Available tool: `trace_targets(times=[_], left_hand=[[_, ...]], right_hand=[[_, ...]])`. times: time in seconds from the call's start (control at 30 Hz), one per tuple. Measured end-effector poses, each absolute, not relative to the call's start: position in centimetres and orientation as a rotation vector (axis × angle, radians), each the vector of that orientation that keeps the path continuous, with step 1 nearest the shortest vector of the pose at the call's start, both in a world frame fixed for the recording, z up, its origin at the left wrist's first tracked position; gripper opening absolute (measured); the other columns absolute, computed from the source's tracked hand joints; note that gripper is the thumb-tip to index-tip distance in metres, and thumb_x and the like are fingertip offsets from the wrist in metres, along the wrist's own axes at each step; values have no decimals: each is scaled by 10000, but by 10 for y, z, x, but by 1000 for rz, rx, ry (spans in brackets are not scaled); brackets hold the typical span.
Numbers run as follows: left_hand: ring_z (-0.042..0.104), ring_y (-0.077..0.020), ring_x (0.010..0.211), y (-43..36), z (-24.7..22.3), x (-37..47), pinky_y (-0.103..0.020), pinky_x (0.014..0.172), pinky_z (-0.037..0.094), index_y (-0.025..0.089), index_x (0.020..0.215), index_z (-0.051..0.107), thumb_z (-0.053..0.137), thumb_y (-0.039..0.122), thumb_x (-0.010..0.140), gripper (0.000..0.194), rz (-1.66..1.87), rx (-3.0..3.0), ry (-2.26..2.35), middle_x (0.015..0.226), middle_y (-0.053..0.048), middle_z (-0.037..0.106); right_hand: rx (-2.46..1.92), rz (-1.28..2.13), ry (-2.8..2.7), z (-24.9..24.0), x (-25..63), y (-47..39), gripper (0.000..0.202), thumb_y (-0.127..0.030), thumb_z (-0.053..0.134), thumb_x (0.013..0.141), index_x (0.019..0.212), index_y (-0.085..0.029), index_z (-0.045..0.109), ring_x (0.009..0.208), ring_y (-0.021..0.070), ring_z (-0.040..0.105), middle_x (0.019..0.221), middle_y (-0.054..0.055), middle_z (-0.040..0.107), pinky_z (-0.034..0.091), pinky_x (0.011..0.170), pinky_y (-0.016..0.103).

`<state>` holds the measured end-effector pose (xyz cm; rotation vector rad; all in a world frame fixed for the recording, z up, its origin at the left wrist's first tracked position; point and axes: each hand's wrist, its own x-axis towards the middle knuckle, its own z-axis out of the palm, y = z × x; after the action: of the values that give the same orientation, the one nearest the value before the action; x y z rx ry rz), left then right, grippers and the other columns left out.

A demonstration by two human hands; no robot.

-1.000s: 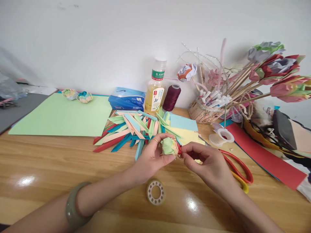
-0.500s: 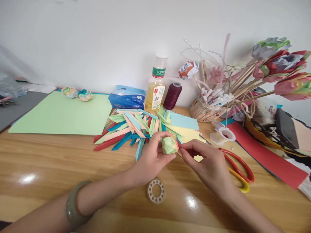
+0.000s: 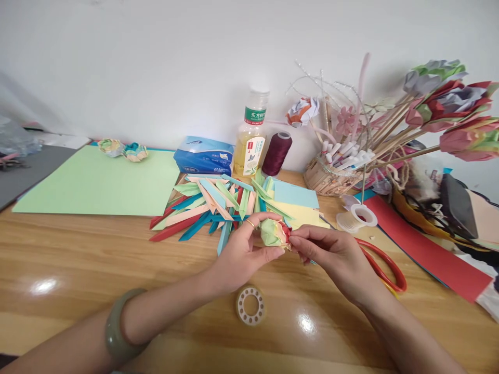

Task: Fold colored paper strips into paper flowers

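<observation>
Between my two hands, above the table, is a folded paper flower point(image 3: 273, 233) with pale green outer petals and peach and red ones at its right end. My left hand point(image 3: 245, 252) is wrapped round the green side, fingers behind it and thumb in front. At the red end, my right hand point(image 3: 331, 254) pinches a petal edge between thumb and fingers. Behind the hands lies a heap of folded paper strips point(image 3: 206, 205) in green, peach, red and blue. A roll of tape point(image 3: 250, 306) rests on the table below the hands.
Scissors with a red handle point(image 3: 385, 265) lie partly under my right wrist. Green sheets point(image 3: 97, 182) with two small paper flowers point(image 3: 123, 149) are at left. A bottle point(image 3: 251, 140), tissue pack point(image 3: 203, 156), thread cone point(image 3: 277, 154) and pen basket point(image 3: 331, 174) stand along the wall.
The paper flower has turned slightly, so more of its red petals show. My right hand has shifted a little right and down along the red end. The left hand keeps its hold.
</observation>
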<state>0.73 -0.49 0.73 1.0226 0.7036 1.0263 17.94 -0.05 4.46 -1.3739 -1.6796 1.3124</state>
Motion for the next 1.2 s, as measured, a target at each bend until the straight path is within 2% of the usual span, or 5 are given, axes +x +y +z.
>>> trace_targets(times=[0.23,0.43,0.73,0.97,1.2], left_hand=[[567,-158,894,-3,8,5,-256,688,510,225,1069,545,700,212,696,404,959,891,682,998,-20,596],[530,-218,1095,-5,7,5,-349,926,443,223,1235,494,634,232,763,493,953,1161,783,1228,-77,544],[427,-257,1232,-6,3,3,-378,988,411,281,1357,380,654,285,760,657,952,1237,672,1417,-67,379],[285,-228,1329,-4,7,0,-369,1081,279,293,1326,430,487,314,878,452,1040,1361,693,1429,-35,359],[375,-242,1274,-5,7,1,-379,1050,320,277,1318,440,478,324,882,440,1007,1329,714,1402,-45,407]], right_hand=[[-1385,1445,-1598,47,182,2,324,-480,664,698,721,-160,701,545,107,498,641,25,628,413,476,221],[-1447,1441,-1516,47,180,3,290,-449,712,637,644,-160,695,504,86,455,583,5,605,384,459,215],[-1431,1423,-1551,45,181,2,246,-391,709,637,597,-153,665,498,83,393,530,-15,541,322,464,227],[-1332,1309,-1671,47,181,1,255,-413,641,749,692,-168,679,556,100,423,631,-7,541,342,489,230],[-1334,1255,-1657,47,179,0,214,-376,692,703,661,-167,696,519,95,450,588,-8,574,371,485,228]])
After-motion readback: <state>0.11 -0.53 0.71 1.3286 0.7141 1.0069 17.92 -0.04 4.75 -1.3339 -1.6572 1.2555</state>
